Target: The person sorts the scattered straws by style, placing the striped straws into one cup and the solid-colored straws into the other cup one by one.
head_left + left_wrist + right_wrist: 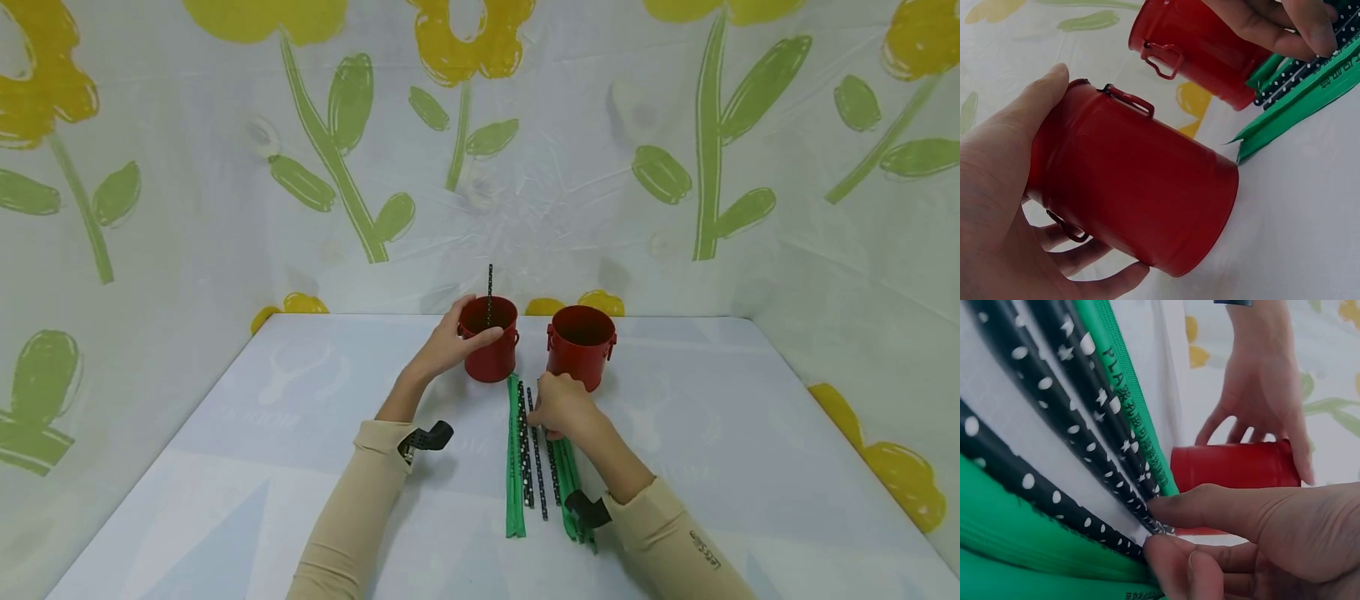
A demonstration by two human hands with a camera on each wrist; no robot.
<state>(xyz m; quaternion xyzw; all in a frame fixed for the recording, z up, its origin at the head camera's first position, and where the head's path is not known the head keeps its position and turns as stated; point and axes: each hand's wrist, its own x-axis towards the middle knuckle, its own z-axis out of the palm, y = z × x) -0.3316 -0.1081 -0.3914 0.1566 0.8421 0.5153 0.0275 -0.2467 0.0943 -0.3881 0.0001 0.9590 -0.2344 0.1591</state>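
My left hand (pixel 450 342) grips the left red bucket (pixel 1135 175) around its side, thumb near the rim. A black straw with white dots (pixel 490 287) stands upright in that bucket. In front of the right red bucket (pixel 577 358), my right hand (pixel 566 404) reaches down to a row of straws. Its thumb and forefinger pinch a black polka-dot straw (pixel 1088 447) from the middle of the row. Other black patterned straws (pixel 525 475) lie beside it, between green wrapped straws on the left (pixel 514 492) and on the right (pixel 570 483).
Both buckets stand near the back edge of the white table (pixel 300 492), with small side handles. A flower-printed sheet (pixel 540 183) hangs behind and at the sides. Black wrist cameras sit on both sleeves, the right one (pixel 587 508) over the green straws' near ends.
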